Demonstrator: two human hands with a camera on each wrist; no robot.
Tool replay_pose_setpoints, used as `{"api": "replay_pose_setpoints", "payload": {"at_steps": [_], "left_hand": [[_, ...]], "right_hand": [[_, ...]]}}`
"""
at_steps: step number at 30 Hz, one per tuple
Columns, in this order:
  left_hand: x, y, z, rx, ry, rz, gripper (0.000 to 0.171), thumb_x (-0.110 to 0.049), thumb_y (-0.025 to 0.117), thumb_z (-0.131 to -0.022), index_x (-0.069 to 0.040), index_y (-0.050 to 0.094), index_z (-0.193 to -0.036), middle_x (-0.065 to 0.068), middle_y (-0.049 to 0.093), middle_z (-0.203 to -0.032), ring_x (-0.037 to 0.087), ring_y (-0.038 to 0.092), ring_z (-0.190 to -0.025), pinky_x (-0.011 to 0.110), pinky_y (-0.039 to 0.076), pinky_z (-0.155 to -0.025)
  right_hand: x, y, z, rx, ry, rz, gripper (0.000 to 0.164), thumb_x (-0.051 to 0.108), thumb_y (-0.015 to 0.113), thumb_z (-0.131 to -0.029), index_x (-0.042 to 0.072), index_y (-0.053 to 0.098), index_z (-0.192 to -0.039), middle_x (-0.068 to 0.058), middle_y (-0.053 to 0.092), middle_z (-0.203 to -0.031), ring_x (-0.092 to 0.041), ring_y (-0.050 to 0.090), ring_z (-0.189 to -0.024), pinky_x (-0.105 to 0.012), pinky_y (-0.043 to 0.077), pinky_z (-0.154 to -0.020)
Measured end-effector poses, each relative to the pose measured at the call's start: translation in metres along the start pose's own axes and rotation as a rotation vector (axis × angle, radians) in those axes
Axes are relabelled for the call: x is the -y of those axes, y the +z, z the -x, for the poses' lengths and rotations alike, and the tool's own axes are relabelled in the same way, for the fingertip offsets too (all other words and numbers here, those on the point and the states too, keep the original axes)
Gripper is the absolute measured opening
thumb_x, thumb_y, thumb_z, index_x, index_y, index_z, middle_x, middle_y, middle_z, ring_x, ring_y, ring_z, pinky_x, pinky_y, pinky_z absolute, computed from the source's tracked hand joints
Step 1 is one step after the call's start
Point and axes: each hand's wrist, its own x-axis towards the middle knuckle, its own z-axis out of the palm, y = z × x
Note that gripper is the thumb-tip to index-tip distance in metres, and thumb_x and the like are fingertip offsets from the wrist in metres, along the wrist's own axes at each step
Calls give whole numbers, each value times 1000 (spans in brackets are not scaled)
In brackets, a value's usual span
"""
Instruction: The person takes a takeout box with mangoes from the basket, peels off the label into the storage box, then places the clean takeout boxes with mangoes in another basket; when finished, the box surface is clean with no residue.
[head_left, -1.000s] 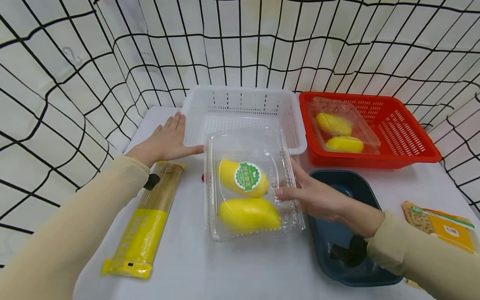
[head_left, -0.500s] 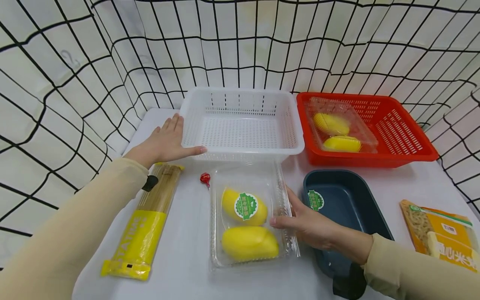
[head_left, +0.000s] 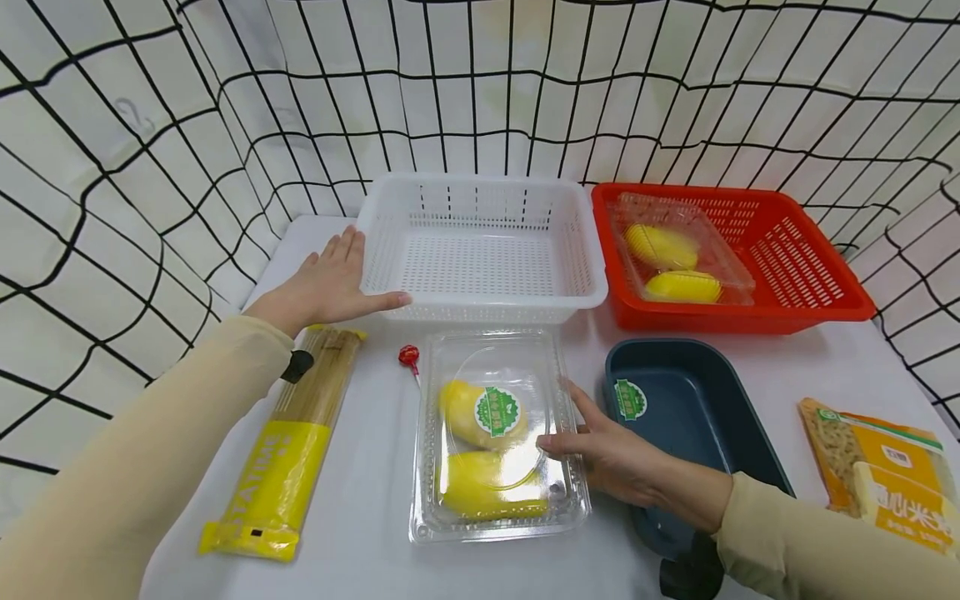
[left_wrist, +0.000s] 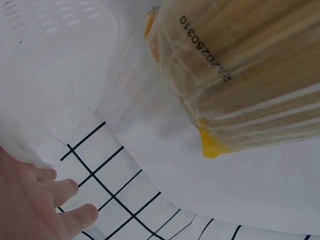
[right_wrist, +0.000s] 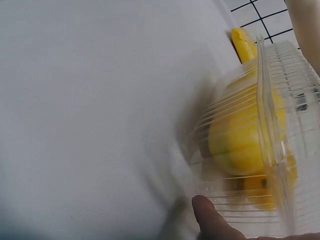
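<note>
At the table's middle stands a clear plastic clamshell box (head_left: 498, 343) with two yellow mangoes (head_left: 468, 475) inside and a round green-and-white sticker (head_left: 497, 412) on its lid. My right hand (head_left: 626, 458) grips the box by its right side, thumb on the lid. In the right wrist view, a fingertip (right_wrist: 205, 210) shows at the ribbed wall of the box. My left hand (head_left: 322, 283) has its fingers straight and spread, touching the left front corner of the white perforated basket (head_left: 495, 310).
Beside the white basket, a red basket (head_left: 750, 318) holds another clamshell with yellow fruit. A dark blue tray (head_left: 675, 375) lies right of the box, then an orange food packet (head_left: 877, 475). A red lollipop (head_left: 408, 356) and a yellow noodle packet (head_left: 281, 467) lie left. Black wire mesh (head_left: 480, 75) surrounds the table.
My right hand has brought the clamshell box down and toward me, away from the white basket, onto the table, its lid now turned more upward. The left hand stays at the basket's corner.
</note>
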Motion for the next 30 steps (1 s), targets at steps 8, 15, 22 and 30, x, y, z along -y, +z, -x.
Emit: {"api": "replay_pose_setpoints", "payload": {"at_steps": [8, 15, 22, 30], "left_hand": [[1, -2, 0, 3, 0, 21, 134, -87, 44, -85, 10, -16, -157, 30, -19, -166, 53, -5, -155, 72, 7, -122], [2, 0, 0, 14, 7, 46, 133, -86, 44, -86, 10, -16, -156, 30, -21, -165, 52, -8, -155, 71, 6, -122], [0, -1, 1, 5, 4, 84, 130, -80, 49, -89, 12, -15, -156, 32, -19, -165, 52, -8, -155, 69, 6, -123], [-1, -2, 1, -9, 21, 60, 127, -76, 50, -91, 14, -12, -156, 33, -15, -166, 53, -5, -155, 70, 8, -123]], "right_hand": [[-2, 2, -1, -48, 6, 15, 97, 22, 67, -94, 31, 0, -165, -26, 25, -157, -45, 36, -138, -77, 34, -109], [-3, 4, -1, -65, 13, -6, 96, 21, 66, -94, 29, 2, -164, -25, 25, -158, -44, 39, -136, -76, 37, -107], [-3, 4, 0, -58, 9, -9, 94, 20, 65, -95, 27, 2, -165, -25, 24, -159, -43, 42, -135, -76, 38, -107], [-3, 4, 1, -61, 12, -1, 90, 21, 65, -96, 24, 6, -164, -24, 26, -158, -42, 46, -132, -75, 39, -106]]}}
